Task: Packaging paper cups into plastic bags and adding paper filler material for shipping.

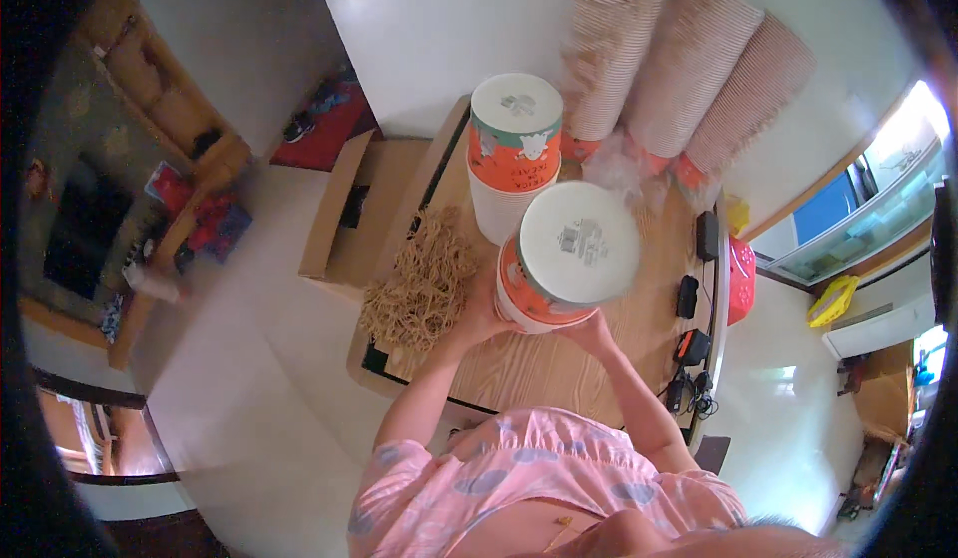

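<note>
Between my two hands stands an upside-down stack of paper buckets (pixel 547 293), orange and white, its round white base facing up. My left hand (pixel 485 308) is wrapped around its lower left side. On the lower right side, my right hand (pixel 589 332) presses in; the stack hides part of its fingers. Just behind and to the left is a second upside-down stack of paper buckets (pixel 514 154), taller, with a green and orange band below the base. A heap of tangled tan strands (pixel 424 283) lies beside my left hand on the wood-grain table (pixel 529 373).
Long sleeves of nested cups (pixel 694 64) in clear plastic lean against the white wall at the back. An open cardboard box (pixel 374 224) stands left of the table. Black adapters and cables (pixel 689 368) line the right edge, with a red plastic item (pixel 740 279) beyond.
</note>
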Available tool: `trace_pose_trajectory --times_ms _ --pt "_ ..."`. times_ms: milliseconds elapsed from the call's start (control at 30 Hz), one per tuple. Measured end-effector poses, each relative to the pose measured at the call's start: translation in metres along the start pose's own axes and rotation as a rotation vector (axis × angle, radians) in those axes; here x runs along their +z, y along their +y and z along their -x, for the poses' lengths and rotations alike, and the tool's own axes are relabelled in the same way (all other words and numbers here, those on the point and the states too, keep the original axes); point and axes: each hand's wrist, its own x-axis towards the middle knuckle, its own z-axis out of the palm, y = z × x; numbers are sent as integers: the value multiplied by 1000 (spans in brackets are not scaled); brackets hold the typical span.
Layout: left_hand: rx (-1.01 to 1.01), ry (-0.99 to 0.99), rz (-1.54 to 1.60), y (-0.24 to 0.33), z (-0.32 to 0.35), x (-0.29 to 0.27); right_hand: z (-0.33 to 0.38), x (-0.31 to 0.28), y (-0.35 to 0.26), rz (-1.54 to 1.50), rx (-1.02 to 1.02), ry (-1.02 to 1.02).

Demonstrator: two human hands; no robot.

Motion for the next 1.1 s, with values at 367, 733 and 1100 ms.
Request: trace_pose_trajectory --times_ms 367,733,1100 --pt "-45 117 214 -83 12 14 22 8 33 -412 198 -12" --pt "-123 381 542 -131 -117 -7 53 67 30 -464 531 337" --pt "-196 421 277 -176 -130 -39 29 101 35 -549 656 377"
